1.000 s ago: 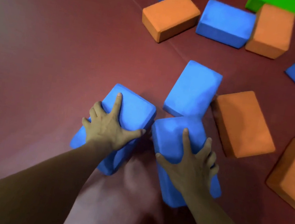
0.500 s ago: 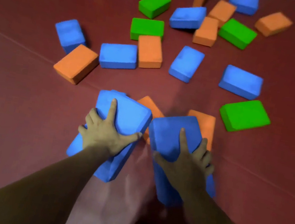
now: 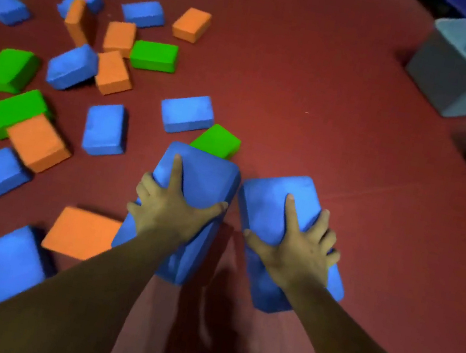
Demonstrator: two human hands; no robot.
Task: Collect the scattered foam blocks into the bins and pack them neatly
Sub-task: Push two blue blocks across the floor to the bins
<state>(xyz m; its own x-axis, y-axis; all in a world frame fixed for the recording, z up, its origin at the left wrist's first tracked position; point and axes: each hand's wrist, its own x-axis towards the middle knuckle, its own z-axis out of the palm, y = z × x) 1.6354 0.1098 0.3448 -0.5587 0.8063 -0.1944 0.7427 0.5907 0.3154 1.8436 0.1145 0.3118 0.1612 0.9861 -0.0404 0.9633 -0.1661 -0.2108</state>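
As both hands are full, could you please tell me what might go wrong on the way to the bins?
1. The left hand and right hand each grip a wide foam block one-handed, the left block and the right block; either could slip.
2. The orange block lies close by on the floor, a possible trip hazard.

Dim, even light on the red floor [image 3: 311,121]; motion blur smears the edges, wide-angle bending throughout.
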